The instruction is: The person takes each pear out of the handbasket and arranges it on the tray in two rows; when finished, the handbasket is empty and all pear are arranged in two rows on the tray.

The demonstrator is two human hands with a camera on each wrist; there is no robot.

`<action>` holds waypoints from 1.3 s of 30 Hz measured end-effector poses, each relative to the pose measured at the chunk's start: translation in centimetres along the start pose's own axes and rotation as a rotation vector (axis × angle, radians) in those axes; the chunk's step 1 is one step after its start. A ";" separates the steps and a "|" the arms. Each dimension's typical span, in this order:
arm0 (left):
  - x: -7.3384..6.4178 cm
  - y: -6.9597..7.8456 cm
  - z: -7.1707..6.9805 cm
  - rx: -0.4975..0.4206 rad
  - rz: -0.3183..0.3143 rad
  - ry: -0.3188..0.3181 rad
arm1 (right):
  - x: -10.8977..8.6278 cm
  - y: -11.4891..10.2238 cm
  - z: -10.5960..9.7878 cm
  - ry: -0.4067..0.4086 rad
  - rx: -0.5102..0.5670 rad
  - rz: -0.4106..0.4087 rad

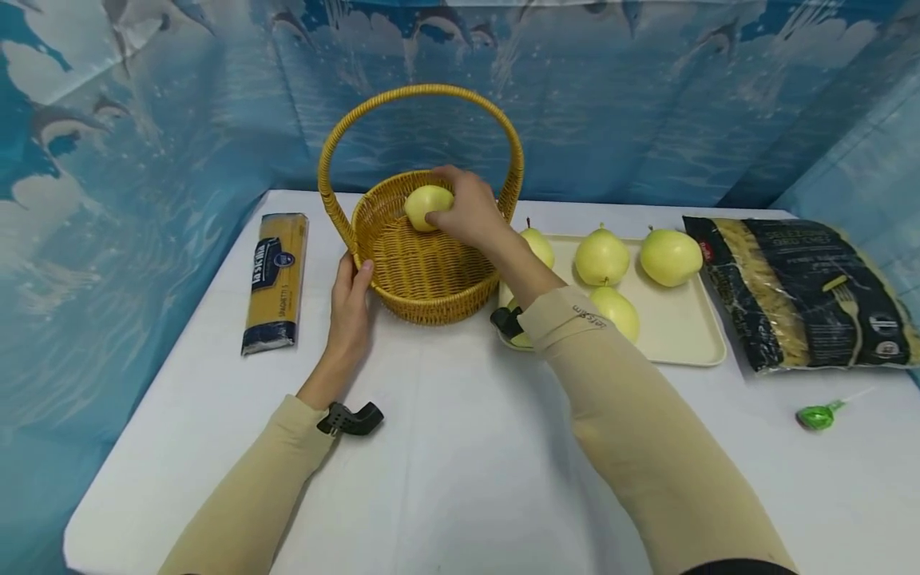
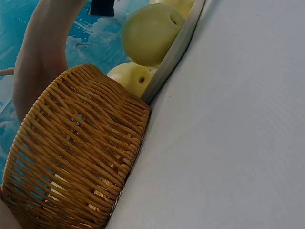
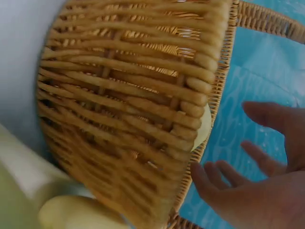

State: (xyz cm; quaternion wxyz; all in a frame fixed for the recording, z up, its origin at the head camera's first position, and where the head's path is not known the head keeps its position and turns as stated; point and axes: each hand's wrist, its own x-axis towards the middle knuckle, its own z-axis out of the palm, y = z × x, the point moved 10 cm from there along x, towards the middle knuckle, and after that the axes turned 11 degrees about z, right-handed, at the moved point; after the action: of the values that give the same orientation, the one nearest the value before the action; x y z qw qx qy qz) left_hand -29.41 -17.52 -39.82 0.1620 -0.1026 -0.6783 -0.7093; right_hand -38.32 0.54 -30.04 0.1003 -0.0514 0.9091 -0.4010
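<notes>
A wicker basket [image 1: 424,279] with a tall hoop handle stands mid-table. My right hand [image 1: 449,204] reaches over its rim and holds a yellow-green pear [image 1: 422,204] inside it, thumb under, fingers over the top. In the right wrist view the fingers [image 3: 259,155] look spread beside the basket wall [image 3: 128,105], with the pear mostly hidden behind the rim. My left hand [image 1: 352,279] lies flat against the basket's left side, thumb at the rim. The left wrist view shows the basket wall [image 2: 81,152] close up.
A cream tray [image 1: 683,335] right of the basket carries several more pears [image 1: 600,255]; two of these pears [image 2: 150,33] show in the left wrist view. A spaghetti packet [image 1: 275,279] lies left, a dark pasta bag [image 1: 798,291] far right, a green lollipop [image 1: 815,415] front right.
</notes>
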 end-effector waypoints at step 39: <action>0.5 -1.7 -1.0 0.020 0.024 0.007 | 3.1 0.9 6.0 -0.204 -0.214 -0.080</action>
State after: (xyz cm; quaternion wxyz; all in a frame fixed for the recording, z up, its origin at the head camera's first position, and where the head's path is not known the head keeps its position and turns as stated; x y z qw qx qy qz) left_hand -30.37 -18.47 -41.24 0.1739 -0.1064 -0.6834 -0.7010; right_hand -40.05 -3.70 -35.09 0.1704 -0.1384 0.9289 -0.2982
